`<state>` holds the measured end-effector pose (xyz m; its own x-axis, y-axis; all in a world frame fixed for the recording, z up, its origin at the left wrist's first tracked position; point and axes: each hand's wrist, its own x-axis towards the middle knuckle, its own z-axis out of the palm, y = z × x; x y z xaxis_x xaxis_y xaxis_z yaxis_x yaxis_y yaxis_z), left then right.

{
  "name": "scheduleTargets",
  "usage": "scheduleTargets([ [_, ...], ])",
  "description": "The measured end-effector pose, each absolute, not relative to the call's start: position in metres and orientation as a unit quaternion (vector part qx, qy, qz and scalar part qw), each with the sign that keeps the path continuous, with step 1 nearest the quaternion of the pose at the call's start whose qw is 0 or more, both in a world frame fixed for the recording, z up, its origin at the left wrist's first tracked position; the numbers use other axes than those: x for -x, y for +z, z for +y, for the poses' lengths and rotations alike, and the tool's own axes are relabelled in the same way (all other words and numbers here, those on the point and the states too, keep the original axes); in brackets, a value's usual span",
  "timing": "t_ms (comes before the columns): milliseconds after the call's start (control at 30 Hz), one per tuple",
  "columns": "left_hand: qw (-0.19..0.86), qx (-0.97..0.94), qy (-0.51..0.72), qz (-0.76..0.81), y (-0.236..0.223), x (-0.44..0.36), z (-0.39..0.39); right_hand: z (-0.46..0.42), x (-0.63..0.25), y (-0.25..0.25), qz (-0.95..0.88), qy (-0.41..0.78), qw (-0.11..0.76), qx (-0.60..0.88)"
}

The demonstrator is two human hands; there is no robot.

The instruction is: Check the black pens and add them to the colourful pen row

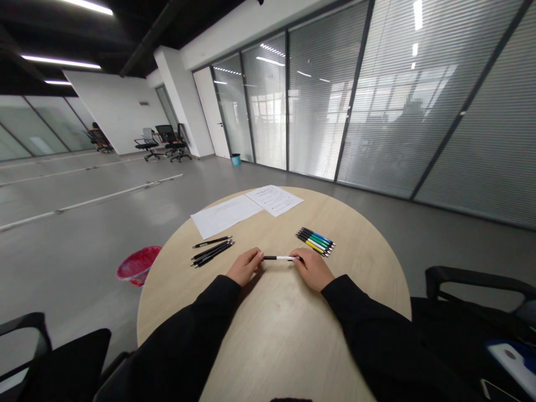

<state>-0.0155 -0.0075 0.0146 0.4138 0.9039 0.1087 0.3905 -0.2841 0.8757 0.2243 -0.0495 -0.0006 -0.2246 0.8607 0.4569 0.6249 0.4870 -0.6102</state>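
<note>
Both hands rest on a round light-wood table (285, 318) and hold one pen (280, 258) between them, level with the tabletop. The pen has a black end and a white barrel. My left hand (245, 266) pinches its black end. My right hand (312, 268) grips the other end, fingers curled. Three black pens (212, 250) lie just left of my left hand. A bunch of several coloured pens (315, 241), blue, green, yellow and white, lies just beyond my right hand.
Two sheets of paper (247, 209) lie at the table's far side. A red bin (138, 265) stands on the floor to the left. Black chairs (473, 312) flank me on both sides. A glass wall with blinds runs behind the table.
</note>
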Motion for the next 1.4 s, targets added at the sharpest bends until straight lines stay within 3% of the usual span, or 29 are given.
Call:
scheduleTargets([
  [267, 0.375, -0.764, 0.291, 0.437, 0.021, 0.016, -0.008, -0.048, -0.225, -0.002, -0.768, 0.15, 0.392, 0.485],
  [667, 0.436, -0.737, 0.327, 0.4, 0.017, 0.02, -0.004, -0.05, -0.224, -0.002, -0.772, 0.159, 0.383, 0.481],
  [967, 0.425, -0.693, 0.394, 0.428, 0.011, 0.022, 0.001, -0.056, -0.216, 0.001, -0.781, 0.178, 0.359, 0.479],
  [1400, 0.493, -0.6, 0.47, 0.42, 0.012, 0.002, 0.0, -0.076, -0.186, 0.007, -0.832, 0.14, 0.312, 0.437],
])
